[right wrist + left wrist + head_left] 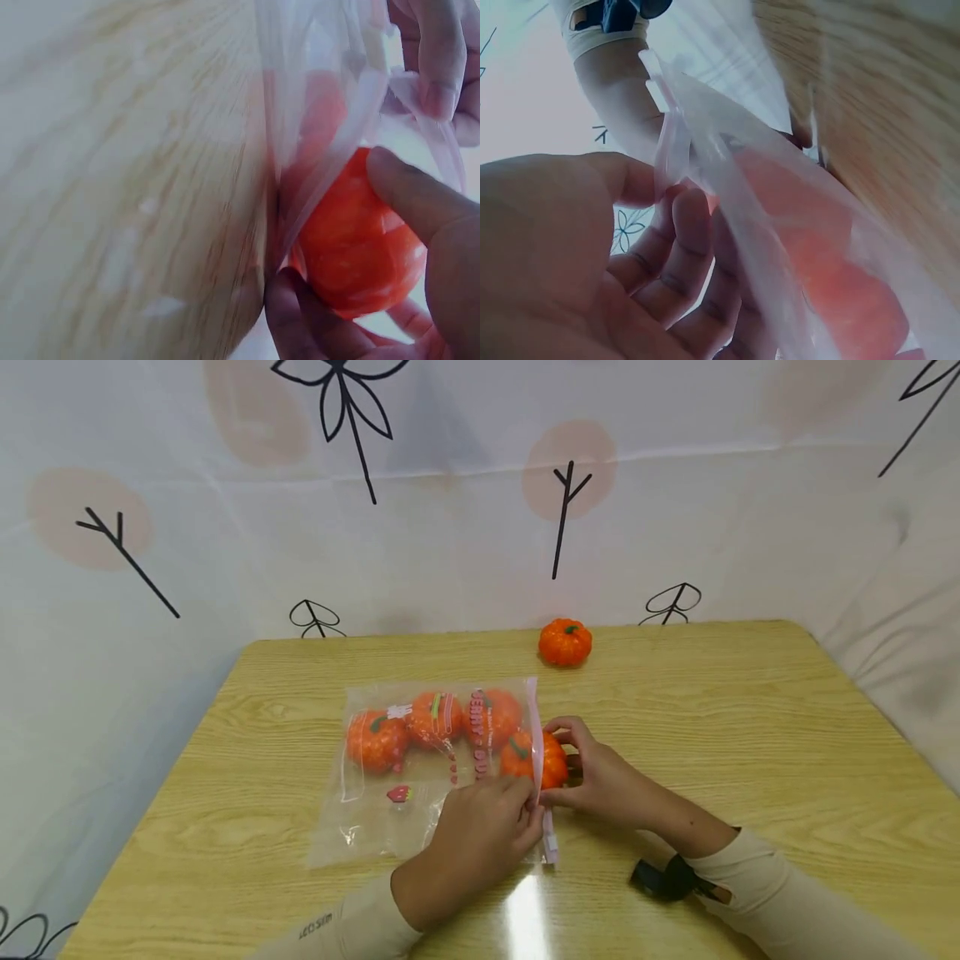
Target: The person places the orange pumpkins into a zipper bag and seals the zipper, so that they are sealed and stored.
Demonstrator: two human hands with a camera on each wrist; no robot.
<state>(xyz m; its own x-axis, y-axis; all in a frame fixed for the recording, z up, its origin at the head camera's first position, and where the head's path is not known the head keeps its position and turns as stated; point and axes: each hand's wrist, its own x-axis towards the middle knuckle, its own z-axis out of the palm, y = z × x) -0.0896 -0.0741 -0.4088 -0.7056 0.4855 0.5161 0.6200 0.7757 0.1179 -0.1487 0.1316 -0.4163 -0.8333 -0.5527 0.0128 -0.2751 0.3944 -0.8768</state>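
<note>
A clear zip bag (420, 822) with pink lettering and a pink zip edge lies on the table, its opening toward the right. Inside it, seen through the plastic, are three small orange toy pumpkins (377, 742). Between finger and thumb, my left hand (487, 827) pinches the near part of the bag's zip edge (673, 154). My right hand (607, 781) grips another toy pumpkin (360, 240) at the mouth, thumb on one side and fingers on the other. That pumpkin is partly within the bag and partly outside.
One more orange toy pumpkin (566, 642) stands near the table's back edge. A patterned white cloth (465, 543) hangs behind the wooden table (720, 710). A black strapped device (663, 878) sits at the right wrist.
</note>
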